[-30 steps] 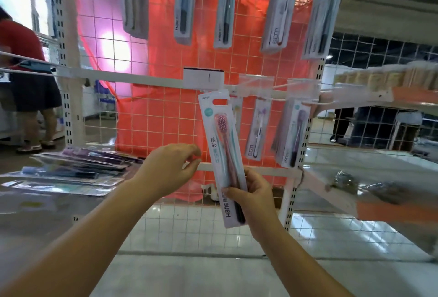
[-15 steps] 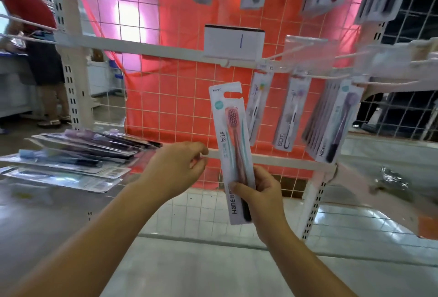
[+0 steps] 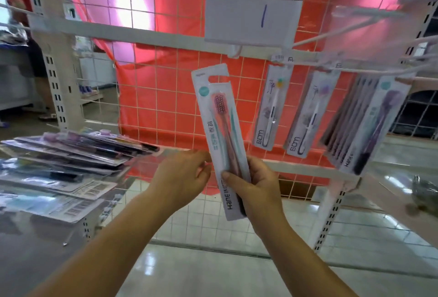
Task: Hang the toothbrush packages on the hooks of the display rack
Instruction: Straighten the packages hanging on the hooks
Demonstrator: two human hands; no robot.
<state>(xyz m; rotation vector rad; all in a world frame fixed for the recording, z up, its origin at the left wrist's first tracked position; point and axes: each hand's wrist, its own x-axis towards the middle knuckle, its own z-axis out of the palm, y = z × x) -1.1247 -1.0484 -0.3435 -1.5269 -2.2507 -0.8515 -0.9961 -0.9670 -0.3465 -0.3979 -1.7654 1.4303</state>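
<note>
- The right hand [image 3: 257,184] gripped the lower part of a long white card-backed toothbrush package [image 3: 220,140] holding a pink brush, thumb across its front and fingers curled behind.
- The left hand [image 3: 183,178] sat just beside the package's left edge, fingers loosely curled with their tips at or nearly at the edge; whether they touched it could not be told, and it held nothing.
- The package stood in the air in front of the white wire-grid display rack [image 3: 166,97] with its red backing, below a white label card [image 3: 252,18] marked with a single blue stroke, not on any hook.
- Its long axis ran nearly upright, the top leaning a little to the left; the hang-hole end and the bristles pointed up, the printed end down.
- More packages hung from white hooks [image 3: 355,69] to the right, and a loose pile of packages [image 3: 71,161] lay on the shelf to the left.
- Compared with half a second before, both hands kept the same hold and pose, while the rack and label card appeared closer and larger.
</note>
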